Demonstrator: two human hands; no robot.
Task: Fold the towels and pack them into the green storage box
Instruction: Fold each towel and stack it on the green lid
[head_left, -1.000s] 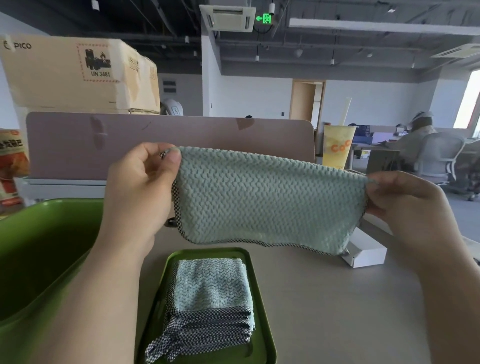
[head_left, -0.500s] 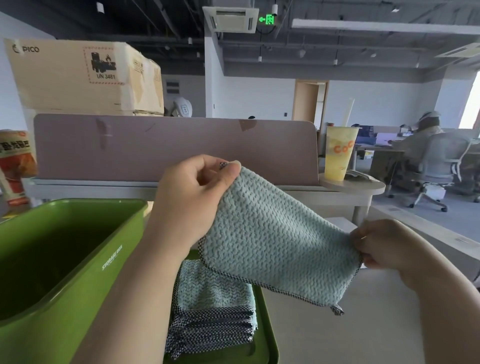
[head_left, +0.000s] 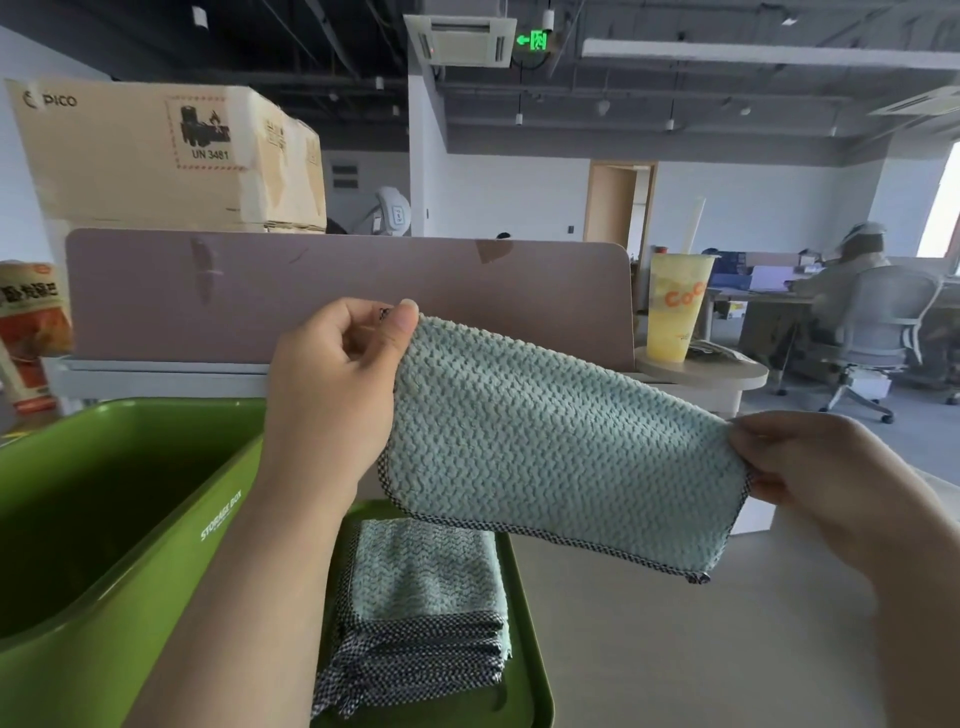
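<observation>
Grip: left hand (head_left: 332, 395) pinches towel (head_left: 550, 447) top corner, right hand (head_left: 810, 478) pinches opposite end, lower. Towel, level one second ago, now slants above folded stack (head_left: 421, 587): next fold judged beginning. Interior of green storage box (head_left: 156, 571) dim, apparently empty.

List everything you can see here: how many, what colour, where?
held towel: one, pale green, stretched between both hands
folded towels: one stack, pale green with checked edges, on the tray
tray: one, green, beside the box
storage box: one, green, at left
table: one, beige, underneath
divider: one, mauve, behind the table
cardboard box: one, tan, behind the divider
drink cup: one, yellow, by the divider's right end
seated person: one, light clothing, far right
left hand: one, pinching the towel's upper corner
right hand: one, pinching its right edge
</observation>
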